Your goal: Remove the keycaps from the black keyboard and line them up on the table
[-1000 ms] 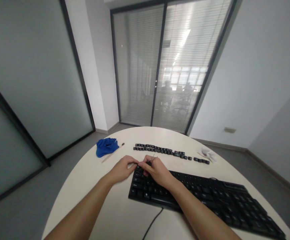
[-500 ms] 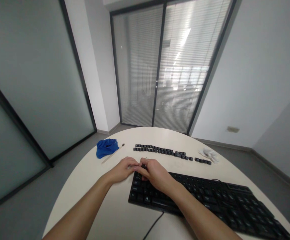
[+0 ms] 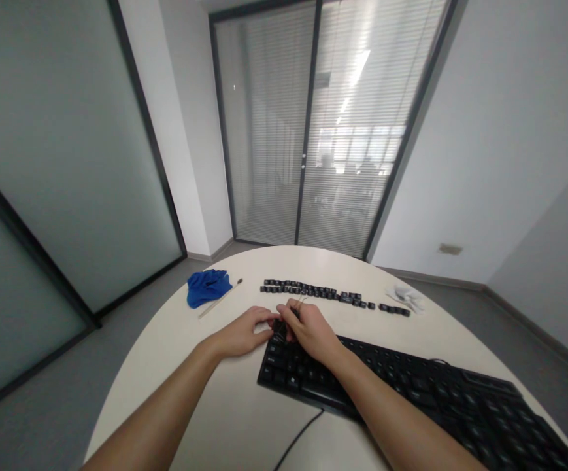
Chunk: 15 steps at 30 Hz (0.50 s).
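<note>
A black keyboard (image 3: 323, 386) lies at a slant on the round table, its far-left corner by my hands. My right hand (image 3: 310, 330) is closed over that corner, pinching what looks like a wire keycap puller (image 3: 304, 299); thin wire sticks up above the fingers, and its lower end is mostly hidden. Against the same corner rests my left hand (image 3: 247, 330), thumb and fingers apart, fingertips touching the keyboard's edge or the keys there. Beyond the hands, loose black keycaps (image 3: 308, 290) stand in rows.
A crumpled blue cloth (image 3: 208, 288) and a thin stick-like brush (image 3: 221, 297) with a dark tip lie on the left. Crumpled white material (image 3: 406, 296) sits far right. The keyboard's cable (image 3: 297, 439) runs toward me over the pale table (image 3: 205, 418).
My right hand has lifted and turned slightly, so more wire shows above its fingers. The keyboard's left end has shifted a little right in view. My left hand stays near the corner.
</note>
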Tool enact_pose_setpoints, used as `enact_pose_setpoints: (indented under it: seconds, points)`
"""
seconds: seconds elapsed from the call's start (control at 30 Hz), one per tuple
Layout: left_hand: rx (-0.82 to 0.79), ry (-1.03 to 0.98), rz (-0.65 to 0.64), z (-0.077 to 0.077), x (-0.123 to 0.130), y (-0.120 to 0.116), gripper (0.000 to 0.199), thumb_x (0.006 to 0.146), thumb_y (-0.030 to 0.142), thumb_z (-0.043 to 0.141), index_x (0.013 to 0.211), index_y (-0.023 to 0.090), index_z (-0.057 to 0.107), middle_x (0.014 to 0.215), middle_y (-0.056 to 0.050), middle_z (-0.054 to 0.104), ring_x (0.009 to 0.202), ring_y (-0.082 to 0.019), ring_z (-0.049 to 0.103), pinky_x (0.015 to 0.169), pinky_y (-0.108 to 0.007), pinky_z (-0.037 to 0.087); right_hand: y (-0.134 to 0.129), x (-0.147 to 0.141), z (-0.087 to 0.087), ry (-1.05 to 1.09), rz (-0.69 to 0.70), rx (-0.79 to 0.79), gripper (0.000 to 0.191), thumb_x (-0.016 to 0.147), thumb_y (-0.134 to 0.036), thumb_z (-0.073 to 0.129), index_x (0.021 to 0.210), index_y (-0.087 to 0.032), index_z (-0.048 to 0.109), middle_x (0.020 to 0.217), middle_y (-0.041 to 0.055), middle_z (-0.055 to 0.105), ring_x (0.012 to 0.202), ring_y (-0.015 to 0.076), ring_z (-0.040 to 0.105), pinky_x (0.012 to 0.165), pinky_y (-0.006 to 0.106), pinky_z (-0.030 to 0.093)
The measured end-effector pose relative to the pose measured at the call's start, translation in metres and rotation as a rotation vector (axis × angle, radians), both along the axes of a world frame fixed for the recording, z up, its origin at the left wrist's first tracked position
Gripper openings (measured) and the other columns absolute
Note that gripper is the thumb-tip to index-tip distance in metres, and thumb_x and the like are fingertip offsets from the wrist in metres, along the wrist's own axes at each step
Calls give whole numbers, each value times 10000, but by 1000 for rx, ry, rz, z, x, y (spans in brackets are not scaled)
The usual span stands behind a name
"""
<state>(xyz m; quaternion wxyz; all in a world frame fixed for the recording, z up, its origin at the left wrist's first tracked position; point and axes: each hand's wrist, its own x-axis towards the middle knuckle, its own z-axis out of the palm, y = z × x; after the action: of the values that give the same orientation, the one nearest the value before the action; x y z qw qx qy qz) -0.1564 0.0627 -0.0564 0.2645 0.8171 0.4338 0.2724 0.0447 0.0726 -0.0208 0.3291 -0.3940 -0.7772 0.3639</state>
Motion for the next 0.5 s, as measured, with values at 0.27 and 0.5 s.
enact_pose_setpoints:
  seconds: [0.27, 0.5]
  points:
    - [-129, 57, -86, 3, -14, 3, 676, 759, 279, 678, 1401, 226, 471, 1418, -88, 492, 1281, -278, 457, 1119, -410, 303, 3, 0, -17, 104, -74, -71, 393, 930, -566, 453, 765, -214, 511, 495, -49, 555, 465, 136, 565, 544, 240, 450]
    - [-96, -7, -61, 1, -13, 2, 551, 803, 386, 687, 1316, 222, 569, 1330, -96, 580, 1244, -287, 502, 1094, -421, 338, -2, -1, -13, 127, -54, -77, 403, 994, -537, 278, 836, -220, 470, 597, -30, 573, 505, 139, 582, 544, 247, 454]
